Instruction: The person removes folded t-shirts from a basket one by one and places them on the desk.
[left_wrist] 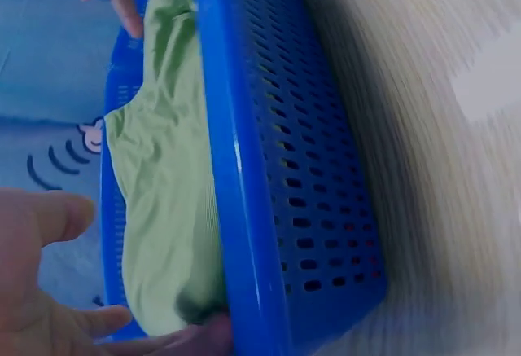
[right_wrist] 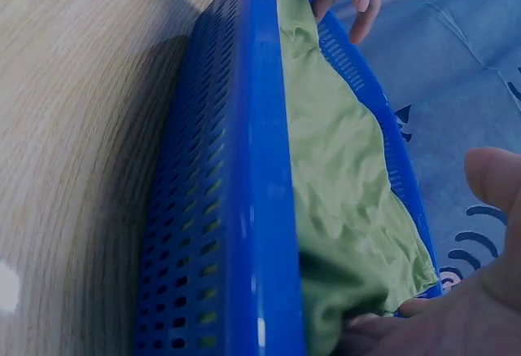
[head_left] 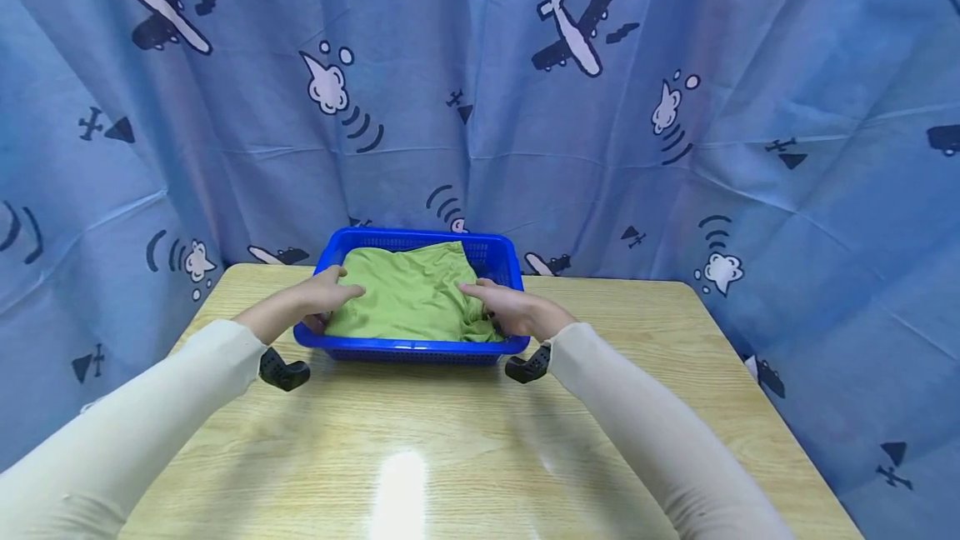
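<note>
A light green cloth garment, spread out with some wrinkles, lies in a blue plastic basket. My left hand is at the garment's left side, thumb held apart and fingertips reaching down inside the basket. At the opposite side, my right hand reaches in with its thumb over the cloth. In the right wrist view, the fingers touch the garment's edge, partly hidden by it. The left wrist view shows the left fingers low by the cloth's end, with the thumb raised clear.
The basket stands near the back of a light wood-grain table. Behind the table and along its sides hangs a blue curtain printed with airplanes. Black wrist devices sit below both wrists, close to the basket's front.
</note>
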